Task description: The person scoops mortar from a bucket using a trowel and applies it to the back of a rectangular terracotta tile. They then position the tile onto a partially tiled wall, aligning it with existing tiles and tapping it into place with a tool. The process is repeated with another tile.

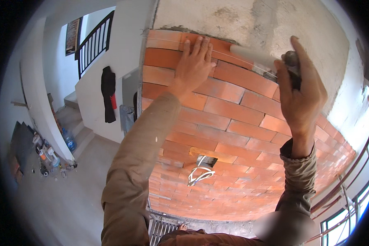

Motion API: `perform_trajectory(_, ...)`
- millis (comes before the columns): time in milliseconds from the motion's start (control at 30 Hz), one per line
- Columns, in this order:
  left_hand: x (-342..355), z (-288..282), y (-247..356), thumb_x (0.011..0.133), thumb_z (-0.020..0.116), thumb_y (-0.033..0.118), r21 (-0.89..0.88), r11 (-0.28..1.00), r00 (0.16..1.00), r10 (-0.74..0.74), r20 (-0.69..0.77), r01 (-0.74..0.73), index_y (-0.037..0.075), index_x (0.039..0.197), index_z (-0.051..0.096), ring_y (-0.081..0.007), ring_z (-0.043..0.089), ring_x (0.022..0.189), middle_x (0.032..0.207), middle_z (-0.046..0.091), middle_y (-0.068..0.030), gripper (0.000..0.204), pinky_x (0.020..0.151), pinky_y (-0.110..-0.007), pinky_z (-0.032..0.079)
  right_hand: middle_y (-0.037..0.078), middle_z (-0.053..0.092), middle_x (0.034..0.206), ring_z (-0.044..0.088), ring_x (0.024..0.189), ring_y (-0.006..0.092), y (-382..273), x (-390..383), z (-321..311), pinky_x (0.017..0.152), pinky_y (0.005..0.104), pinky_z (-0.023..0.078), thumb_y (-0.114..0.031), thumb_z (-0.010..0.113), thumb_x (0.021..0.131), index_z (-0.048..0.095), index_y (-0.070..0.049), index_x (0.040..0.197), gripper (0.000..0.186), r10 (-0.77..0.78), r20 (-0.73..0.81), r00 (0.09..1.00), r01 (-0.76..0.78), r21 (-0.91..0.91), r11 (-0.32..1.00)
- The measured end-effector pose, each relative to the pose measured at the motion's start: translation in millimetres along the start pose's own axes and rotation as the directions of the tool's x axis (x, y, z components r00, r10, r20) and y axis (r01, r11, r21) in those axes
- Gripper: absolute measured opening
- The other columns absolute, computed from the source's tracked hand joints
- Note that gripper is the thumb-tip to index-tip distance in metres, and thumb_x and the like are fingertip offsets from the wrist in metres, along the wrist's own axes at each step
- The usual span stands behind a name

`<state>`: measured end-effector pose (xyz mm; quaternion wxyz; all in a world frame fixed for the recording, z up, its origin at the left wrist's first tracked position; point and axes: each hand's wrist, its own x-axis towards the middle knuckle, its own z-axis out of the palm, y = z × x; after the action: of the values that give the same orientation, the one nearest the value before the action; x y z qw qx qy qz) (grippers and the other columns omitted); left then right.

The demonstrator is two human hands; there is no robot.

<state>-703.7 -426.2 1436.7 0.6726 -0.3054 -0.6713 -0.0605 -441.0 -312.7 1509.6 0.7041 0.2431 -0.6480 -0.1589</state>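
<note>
My left hand (196,61) lies flat, fingers stretched, on an orange brick tile in the top row of the tiled wall (227,88). It grips nothing. In my right hand (302,96) is a trowel (254,55), held by its dark handle. The trowel's pale blade is smeared by motion and points left, over the upper edge of the top row. A thin white string (221,52) runs across the top tiles, passing by my left fingers. Bare grey plaster (217,18) with rough mortar along its lower edge lies above the tiles.
White cables (201,176) hang from a square wall opening (207,161) below my hands. Underfoot is a slatted metal platform (158,231). At left are stairs (71,117), a black railing (95,43), a hanging dark garment (108,94) and bottles (49,156). Scaffold poles (348,188) stand at right.
</note>
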Motion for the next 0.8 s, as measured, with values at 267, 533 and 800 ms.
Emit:
perform_trajectory(267, 19, 3, -3, 0.091, 0.061, 0.042, -0.055, 0.998, 0.996, -0.016, -0.087, 0.011, -0.002, 0.132, 0.054, -0.0320, 0.045, 0.132, 0.137, 0.053, -0.0180, 0.061, 0.110, -0.049, 0.035, 0.013, 0.070, 0.089, 0.069, 0.075, 0.0171, 15, -17, -16, 0.064, 0.0289, 0.056, -0.005, 0.076, 0.082, 0.065, -0.004, 0.123, 0.042, 0.106, -0.044, 0.993, -0.107, -0.004, 0.994)
perform_trajectory(533, 24, 5, -8, 0.094, 0.058, 0.042, -0.101, 0.995, 0.999, -0.007, -0.039, 0.003, -0.004, 0.127, 0.058, -0.0299, 0.044, 0.134, 0.137, 0.053, -0.0159, 0.057, 0.108, -0.047, 0.038, 0.012, 0.072, 0.091, 0.071, 0.080, 0.0155, 30, -20, -22, 0.071, 0.0287, 0.057, -0.011, 0.073, 0.088, 0.063, -0.002, 0.125, 0.040, 0.099, -0.083, 0.992, -0.104, -0.067, 0.992)
perform_trajectory(800, 24, 5, -10, 0.093, 0.059, 0.043, -0.130, 0.991, 0.999, -0.002, -0.049, -0.004, -0.005, 0.128, 0.058, -0.0308, 0.044, 0.133, 0.139, 0.052, -0.0157, 0.060, 0.110, -0.046, 0.035, 0.011, 0.073, 0.096, 0.072, 0.088, 0.0170, 45, -23, -13, 0.077, 0.0291, 0.058, -0.015, 0.073, 0.088, 0.063, -0.005, 0.126, 0.040, 0.206, -0.051, 0.977, -0.211, -0.117, 0.971)
